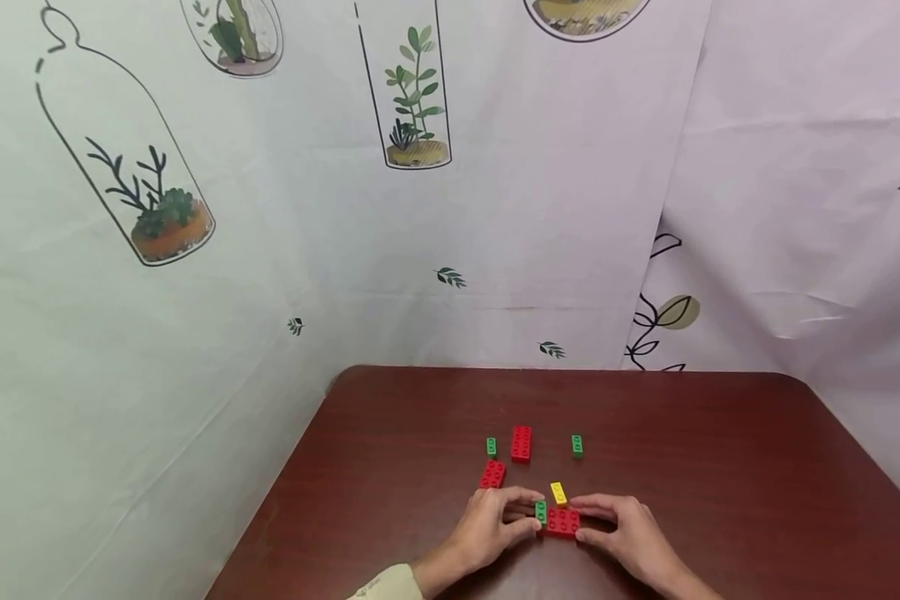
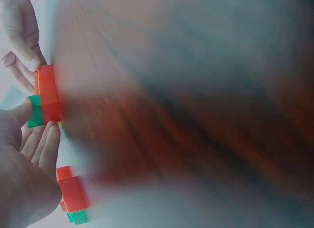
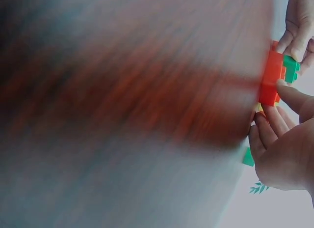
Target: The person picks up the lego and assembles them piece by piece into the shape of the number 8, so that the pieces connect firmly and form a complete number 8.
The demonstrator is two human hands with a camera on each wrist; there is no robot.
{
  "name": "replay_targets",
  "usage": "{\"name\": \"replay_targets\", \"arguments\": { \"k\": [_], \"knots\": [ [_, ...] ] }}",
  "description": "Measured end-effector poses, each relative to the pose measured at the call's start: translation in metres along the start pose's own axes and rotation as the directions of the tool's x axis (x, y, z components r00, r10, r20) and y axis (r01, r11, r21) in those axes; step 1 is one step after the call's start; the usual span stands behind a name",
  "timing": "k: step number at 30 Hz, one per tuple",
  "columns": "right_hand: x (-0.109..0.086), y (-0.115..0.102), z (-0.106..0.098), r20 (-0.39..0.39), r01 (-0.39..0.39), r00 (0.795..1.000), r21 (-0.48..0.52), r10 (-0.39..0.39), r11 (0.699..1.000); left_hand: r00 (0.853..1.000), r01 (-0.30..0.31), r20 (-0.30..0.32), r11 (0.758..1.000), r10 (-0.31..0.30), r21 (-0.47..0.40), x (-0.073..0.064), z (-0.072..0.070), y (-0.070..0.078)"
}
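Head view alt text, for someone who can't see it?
A left hand and a right hand grip a red brick with a green brick on its left end. Beyond them on a brown table lie a yellow brick, two more red bricks and two more green bricks.

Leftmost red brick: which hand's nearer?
Left. The left hand is just in front of the leftmost red brick; the right hand is farther, to its right.

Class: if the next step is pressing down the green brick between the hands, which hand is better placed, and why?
Probably the left hand: it already pinches the green brick, at the left end of the red brick. The right hand is at the red brick's opposite end.
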State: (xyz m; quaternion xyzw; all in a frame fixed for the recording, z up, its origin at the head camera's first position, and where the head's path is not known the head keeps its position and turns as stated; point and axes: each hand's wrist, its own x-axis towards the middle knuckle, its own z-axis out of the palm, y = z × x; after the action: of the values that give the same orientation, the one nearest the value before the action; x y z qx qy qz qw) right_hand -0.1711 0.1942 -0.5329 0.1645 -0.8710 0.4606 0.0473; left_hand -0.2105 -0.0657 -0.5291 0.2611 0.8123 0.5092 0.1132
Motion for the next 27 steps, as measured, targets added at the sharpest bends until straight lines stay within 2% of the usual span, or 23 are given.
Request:
{"name": "replay_targets", "arguments": {
  "k": [2,5,8,12,16,23,27],
  "knots": [
    [0.001,0.000,-0.001,0.017,-0.009,1.000,0.039,0.009,0.999,1.000,0.008,-0.002,1.000,-0.008,0.001,0.000,-0.001,0.000],
    [0.003,0.000,-0.003,0.048,-0.065,0.997,0.130,0.059,0.989,1.000,0.000,-0.004,1.000,0.000,0.013,0.000,-0.002,0.001],
    [0.006,0.000,-0.007,0.078,-0.144,0.989,0.245,0.129,0.959,1.000,-0.014,-0.008,1.000,0.014,0.026,0.000,-0.002,0.002],
    [0.009,0.003,-0.009,0.082,-0.187,0.982,0.351,0.169,0.917,1.000,-0.025,-0.015,0.999,0.025,0.026,-0.001,-0.002,0.003],
    [0.013,0.006,-0.010,0.057,-0.202,0.979,0.385,0.195,0.901,0.999,-0.033,-0.021,0.999,0.034,0.030,-0.001,-0.001,0.003],
    [0.017,0.004,-0.009,-0.016,-0.232,0.965,0.411,0.262,0.881,1.000,-0.008,-0.014,1.000,0.009,0.030,0.000,0.000,0.003],
    [0.021,0.006,-0.010,-0.033,-0.200,0.972,0.418,0.234,0.886,1.000,-0.005,-0.011,0.999,0.006,0.036,0.000,-0.001,0.004]
  ]
}}
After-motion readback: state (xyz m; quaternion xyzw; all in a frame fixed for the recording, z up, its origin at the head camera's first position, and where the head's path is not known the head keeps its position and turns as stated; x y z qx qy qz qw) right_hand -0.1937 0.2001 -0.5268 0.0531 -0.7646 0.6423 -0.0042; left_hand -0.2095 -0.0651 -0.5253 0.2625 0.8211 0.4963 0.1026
